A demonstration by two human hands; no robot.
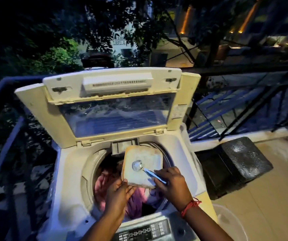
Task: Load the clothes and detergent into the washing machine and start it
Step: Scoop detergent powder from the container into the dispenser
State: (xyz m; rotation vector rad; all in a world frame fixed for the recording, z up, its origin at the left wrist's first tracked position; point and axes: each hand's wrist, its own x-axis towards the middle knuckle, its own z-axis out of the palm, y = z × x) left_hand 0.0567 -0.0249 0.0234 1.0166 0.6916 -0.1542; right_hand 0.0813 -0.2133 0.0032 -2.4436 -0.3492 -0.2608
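A white top-loading washing machine (70, 171) stands with its lid (115, 105) raised. Pink and purple clothes (136, 200) lie in the drum. Over the drum opening my left hand (119, 193) holds a square detergent container (148, 157) by its near corner. The container holds pale powder. My right hand (172, 185) grips a blue-handled spoon (138, 165), whose bowl rests in the powder. An open detergent drawer (120, 146) sits at the back rim of the opening, just behind the container. The control panel (145, 230) is at the machine's near edge.
A dark perforated basket (240, 162) lies on the tiled balcony floor to the right. A translucent tub (230, 221) sits at the lower right beside the machine. Blue and black railings (235, 108) enclose the balcony on both sides. It is night beyond.
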